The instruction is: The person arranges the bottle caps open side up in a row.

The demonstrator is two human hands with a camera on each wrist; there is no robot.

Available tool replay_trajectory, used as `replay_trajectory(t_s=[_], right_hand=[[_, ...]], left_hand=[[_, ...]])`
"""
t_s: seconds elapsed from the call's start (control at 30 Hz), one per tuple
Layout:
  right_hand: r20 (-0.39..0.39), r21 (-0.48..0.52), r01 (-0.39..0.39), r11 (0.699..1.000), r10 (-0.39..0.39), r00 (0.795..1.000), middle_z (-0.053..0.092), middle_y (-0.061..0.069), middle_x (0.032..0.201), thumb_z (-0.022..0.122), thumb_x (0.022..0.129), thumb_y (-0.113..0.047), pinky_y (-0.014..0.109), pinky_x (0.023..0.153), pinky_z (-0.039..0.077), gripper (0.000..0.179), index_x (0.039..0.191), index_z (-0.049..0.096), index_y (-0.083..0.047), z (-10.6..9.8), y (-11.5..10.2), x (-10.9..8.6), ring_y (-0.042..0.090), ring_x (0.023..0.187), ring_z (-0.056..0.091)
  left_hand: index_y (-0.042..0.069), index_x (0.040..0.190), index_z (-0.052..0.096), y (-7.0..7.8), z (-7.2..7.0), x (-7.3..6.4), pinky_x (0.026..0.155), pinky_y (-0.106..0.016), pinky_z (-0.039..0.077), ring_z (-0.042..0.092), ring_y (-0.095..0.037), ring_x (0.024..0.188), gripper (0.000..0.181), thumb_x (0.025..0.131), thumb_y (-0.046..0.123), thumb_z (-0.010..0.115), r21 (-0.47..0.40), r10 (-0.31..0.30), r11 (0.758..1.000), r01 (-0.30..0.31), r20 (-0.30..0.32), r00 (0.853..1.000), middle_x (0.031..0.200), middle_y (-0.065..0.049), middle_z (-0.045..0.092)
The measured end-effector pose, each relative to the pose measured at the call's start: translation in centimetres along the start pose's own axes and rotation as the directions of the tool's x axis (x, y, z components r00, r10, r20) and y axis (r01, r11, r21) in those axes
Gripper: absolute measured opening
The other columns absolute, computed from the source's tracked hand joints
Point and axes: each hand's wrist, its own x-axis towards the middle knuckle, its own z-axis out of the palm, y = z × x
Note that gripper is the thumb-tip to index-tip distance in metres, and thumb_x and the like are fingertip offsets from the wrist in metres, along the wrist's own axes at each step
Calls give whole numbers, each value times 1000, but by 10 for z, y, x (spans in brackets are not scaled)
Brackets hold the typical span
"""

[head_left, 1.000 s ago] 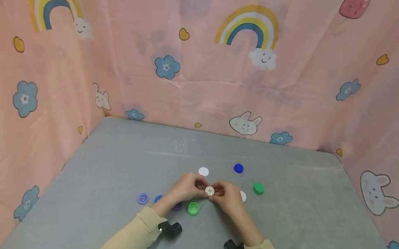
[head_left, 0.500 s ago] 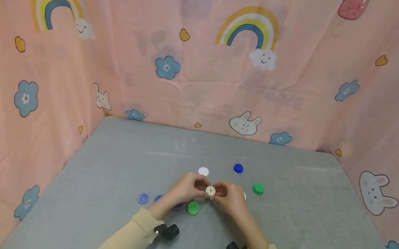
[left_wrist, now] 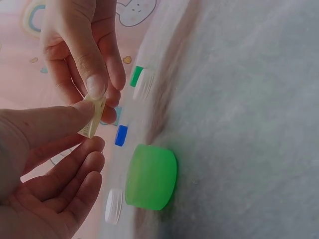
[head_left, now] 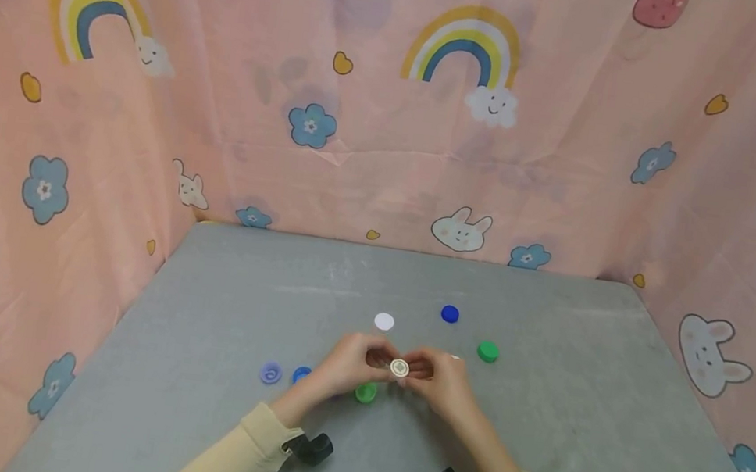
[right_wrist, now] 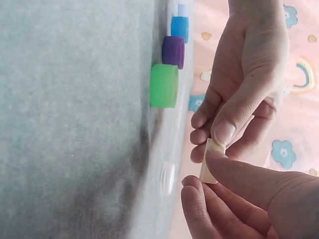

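Observation:
Above the middle of the grey table, my left hand (head_left: 351, 365) and right hand (head_left: 448, 386) meet on a small cream bottle cap (head_left: 399, 368). Thumb and fingers of each hand pinch it from opposite sides. Its round face, marked with a ring, shows in the head view; both wrist views show the cap (right_wrist: 211, 162) edge-on. Just below the left hand lies a light green cap (head_left: 366, 393), partly covered by that hand. A white cap (left_wrist: 144, 84) is almost hidden behind the right hand in the head view. The purple cap (right_wrist: 173, 52) shows in the right wrist view.
On the table (head_left: 237, 289), a white cap (head_left: 384, 321), a dark blue cap (head_left: 449, 313) and a green cap (head_left: 488, 351) lie beyond the hands. A lavender cap (head_left: 271, 373) and a blue cap (head_left: 301, 374) are to the left. A pink patterned curtain (head_left: 372, 172) surrounds the table.
Both hands have come slightly nearer the body with the cream cap between them. The left hand now covers more of the light green cap, and the purple cap has become hidden in the head view.

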Motion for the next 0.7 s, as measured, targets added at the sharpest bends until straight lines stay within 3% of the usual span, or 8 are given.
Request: replay_trajectory(t_s=[0.37,0.7], right_hand=[[49,1,28,1000,-28,998,72,10,85,79,73,-5,23,64,55,23,93,69,-2,-4,-1,-9,20,76,70],[100,-10,51,999,-50,994,73,6,84,79,74,-10,21,65,53,22,93,69,-6,-5,2,-13,16,76,69]], left_hand=[[16,93,73,2,3,-9,70,-20,51,62,-4,77,18,77,23,79,-13,24,1000,-24,15,1000,86,5,70],[17,93,72,1,3,-15,69,-18,51,62,0,75,19,77,23,79,-42,9,999,-7,36,999,85,7,70]])
